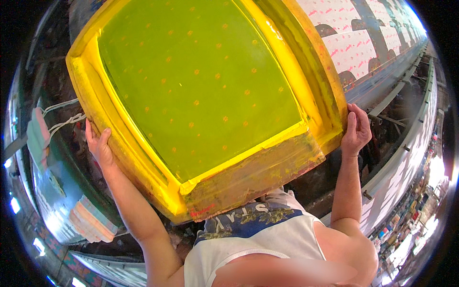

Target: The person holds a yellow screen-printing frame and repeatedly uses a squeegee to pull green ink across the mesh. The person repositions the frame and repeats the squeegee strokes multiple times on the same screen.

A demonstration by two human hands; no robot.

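A large screen-printing frame is tilted in front of my body, its rim coated in yellow ink. Its green mesh carries small scattered orange motifs. My left hand grips the frame's left edge, thumb on the near face. At the right edge, my right hand has its fingers curled against the rim near the lower corner. Both hands are closed on the frame, with some fingers hidden behind it. Thick yellow ink lies along the inner right side.
Beyond the frame, a long table holds white printed pieces with pink marks. Another long table runs along my right. To the left, a pinkish folded cloth sits by white cords, and striped folded cloth lies lower down.
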